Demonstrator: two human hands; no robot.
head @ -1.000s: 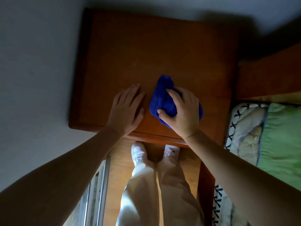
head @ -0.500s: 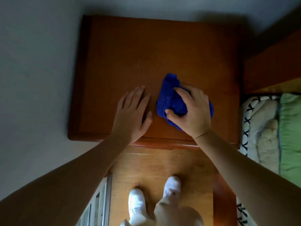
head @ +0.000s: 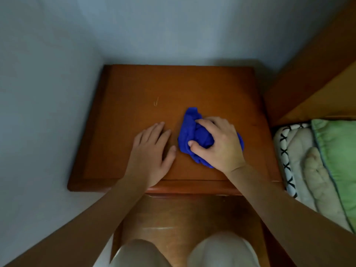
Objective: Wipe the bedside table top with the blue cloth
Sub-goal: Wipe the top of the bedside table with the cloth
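Blue cloth (head: pixel 189 130) sits bunched on our tabletop (head: pixel 134 89), our right hand (head: pixel 217 143) closing its grip around it, our left hand (head: pixel 152 151) flat beside it.

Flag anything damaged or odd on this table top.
One thing: a small pale scratch marks the bedside table top, beyond the flat left hand. Otherwise, the right hand grips the bunched blue cloth.

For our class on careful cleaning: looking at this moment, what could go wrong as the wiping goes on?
The blue cloth is bunched under the right hand, so it may skip areas. The left hand lies flat on the table top and could leave an unwiped patch. The far corners might be missed.
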